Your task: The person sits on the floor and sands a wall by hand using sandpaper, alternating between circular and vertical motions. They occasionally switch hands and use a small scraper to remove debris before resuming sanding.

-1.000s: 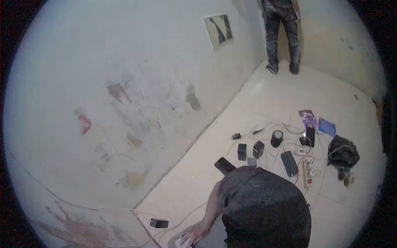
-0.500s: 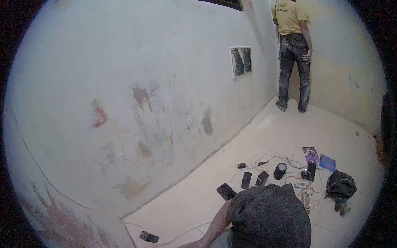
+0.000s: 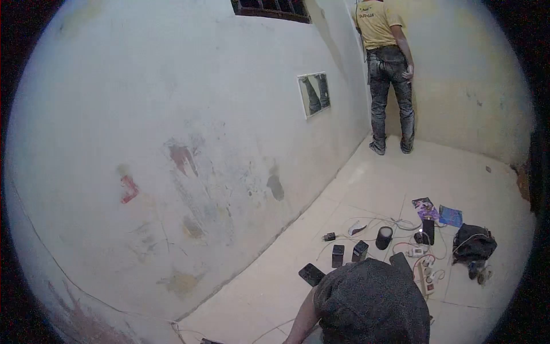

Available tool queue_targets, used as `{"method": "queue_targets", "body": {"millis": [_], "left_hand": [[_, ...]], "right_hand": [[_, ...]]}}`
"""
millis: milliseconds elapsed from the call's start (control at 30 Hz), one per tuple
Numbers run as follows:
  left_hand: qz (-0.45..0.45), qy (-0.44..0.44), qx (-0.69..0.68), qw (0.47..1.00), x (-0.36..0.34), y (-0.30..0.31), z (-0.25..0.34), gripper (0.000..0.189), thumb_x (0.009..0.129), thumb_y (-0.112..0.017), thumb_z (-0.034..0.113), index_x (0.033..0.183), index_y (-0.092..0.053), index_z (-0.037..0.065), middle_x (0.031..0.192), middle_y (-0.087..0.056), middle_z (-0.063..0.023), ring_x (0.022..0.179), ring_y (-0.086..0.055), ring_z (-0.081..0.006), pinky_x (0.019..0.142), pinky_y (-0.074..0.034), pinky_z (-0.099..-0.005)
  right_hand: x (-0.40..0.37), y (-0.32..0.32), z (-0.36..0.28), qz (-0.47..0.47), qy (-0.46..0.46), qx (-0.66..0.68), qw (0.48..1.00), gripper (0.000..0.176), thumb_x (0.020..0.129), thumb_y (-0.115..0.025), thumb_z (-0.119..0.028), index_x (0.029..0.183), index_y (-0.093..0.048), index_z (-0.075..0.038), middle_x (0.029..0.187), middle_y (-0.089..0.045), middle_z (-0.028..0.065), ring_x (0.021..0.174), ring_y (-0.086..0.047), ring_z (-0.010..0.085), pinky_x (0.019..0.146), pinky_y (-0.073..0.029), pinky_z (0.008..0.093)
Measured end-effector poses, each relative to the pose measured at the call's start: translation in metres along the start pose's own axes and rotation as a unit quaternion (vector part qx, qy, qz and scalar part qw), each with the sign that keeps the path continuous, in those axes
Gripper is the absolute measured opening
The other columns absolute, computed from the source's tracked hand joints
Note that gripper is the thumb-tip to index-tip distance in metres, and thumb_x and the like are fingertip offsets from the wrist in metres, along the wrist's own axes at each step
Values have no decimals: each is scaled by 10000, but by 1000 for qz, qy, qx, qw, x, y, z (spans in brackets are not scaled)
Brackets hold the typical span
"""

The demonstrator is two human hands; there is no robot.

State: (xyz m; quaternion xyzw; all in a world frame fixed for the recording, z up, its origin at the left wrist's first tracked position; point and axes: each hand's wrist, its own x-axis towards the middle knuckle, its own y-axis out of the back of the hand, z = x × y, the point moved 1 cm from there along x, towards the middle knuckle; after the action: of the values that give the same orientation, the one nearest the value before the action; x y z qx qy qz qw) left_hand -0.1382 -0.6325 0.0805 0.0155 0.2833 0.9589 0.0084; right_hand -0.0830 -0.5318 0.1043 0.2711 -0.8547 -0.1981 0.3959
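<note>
Neither my left hand nor my right hand shows in the head view. Low in the middle, a person in a dark top [image 3: 372, 304] is bent over. One bare arm [image 3: 303, 321] of that person runs down past the bottom edge, its hand out of sight. Just beyond the dark top, a black phone [image 3: 311, 274] lies on the tiled floor. Two black boxes [image 3: 338, 256] stand close by, with a dark cylinder [image 3: 384, 237] to their right. A power strip [image 3: 427, 277] with plugs and cables is partly covered by the person's shoulder.
Another person [image 3: 389, 74] in a yellow shirt stands facing the far corner. A mirror [image 3: 314, 94] hangs on the stained left wall below a barred window [image 3: 272, 8]. Purple and blue packets [image 3: 451, 216] and a black bag [image 3: 474, 243] lie at right among tangled cables.
The view has tilted up and turned slightly right, bringing in more of the window. The black item at bottom left has nearly left the frame. The standing person keeps the same pose.
</note>
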Motion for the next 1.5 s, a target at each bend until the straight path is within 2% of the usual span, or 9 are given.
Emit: {"method": "queue_targets", "body": {"millis": [467, 933, 1133, 1267, 1400, 1433, 1467, 1500], "left_hand": [[13, 14, 13, 1000, -8, 8, -10, 364, 942, -449, 256, 1168, -544, -12, 1160, -582, -145, 1059, -540, -302, 888, -443, -412], [65, 35, 29, 997, -38, 30, -28, 376, 953, -432, 266, 1175, -552, -13, 1164, -591, -151, 1056, -548, -318, 899, -435, -419], [127, 80, 45, 988, -65, 52, -70, 381, 958, -425, 270, 1178, -555, -14, 1165, -595, -154, 1055, -551, -326, 904, -431, -422], [223, 166, 80, 957, -144, 63, -165, 385, 962, -420, 272, 1180, -557, -14, 1167, -597, -156, 1054, -554, -330, 908, -429, -424], [270, 245, 210, 907, -240, 39, -277, 389, 965, -415, 275, 1181, -559, -14, 1168, -599, -158, 1053, -556, -335, 911, -426, -426], [153, 279, 306, 897, -238, 68, -184, 310, 932, -431, 193, 1092, -587, -21, 1113, -598, -200, 1025, -555, -365, 897, -432, -437], [242, 266, 168, 918, -249, 44, -218, 378, 882, -476, 202, 1204, -539, 14, 1262, -522, -197, 1199, -470, -334, 1004, -365, -446], [295, 184, 159, 924, -247, 38, -222, 380, 876, -496, 215, 1207, -541, 32, 1270, -520, -190, 1193, -470, -348, 996, -372, -461]], "right_hand": [[-3, -2, -2, 35, -70, 21, 997, 379, 873, -538, -169, 1248, -519, -123, 1189, -518, 126, 1146, -440, 318, 958, -394, 433], [-20, -3, -12, 70, -144, 28, 987, 371, 842, -556, -125, 1211, -536, -86, 1110, -563, 124, 1080, -490, 291, 933, -407, 417], [-25, -6, -9, 67, -148, 31, 986, 368, 829, -564, -106, 1195, -543, -71, 1076, -582, 123, 1051, -511, 279, 922, -413, 410], [-35, -13, 1, -3, -114, 35, 993, 365, 821, -569, -94, 1184, -548, -60, 1053, -595, 123, 1032, -525, 271, 914, -416, 406], [-23, -16, 7, -126, 1, -2, 992, 363, 812, -575, -81, 1173, -552, -49, 1030, -608, 122, 1014, -539, 263, 907, -420, 401], [-15, -25, 16, -138, 44, -15, 989, 363, 810, -576, -78, 1171, -554, -47, 1025, -611, 122, 1009, -543, 261, 905, -421, 400], [-2, -16, -8, -77, 198, -101, 972, 364, 800, -581, -65, 1162, -552, -40, 1053, -603, 116, 1012, -542, 251, 896, -429, 386], [14, -26, -4, -82, 111, -19, 990, 327, 818, -579, -73, 1142, -552, -36, 1077, -589, 118, 1026, -531, 258, 907, -423, 387]]}}
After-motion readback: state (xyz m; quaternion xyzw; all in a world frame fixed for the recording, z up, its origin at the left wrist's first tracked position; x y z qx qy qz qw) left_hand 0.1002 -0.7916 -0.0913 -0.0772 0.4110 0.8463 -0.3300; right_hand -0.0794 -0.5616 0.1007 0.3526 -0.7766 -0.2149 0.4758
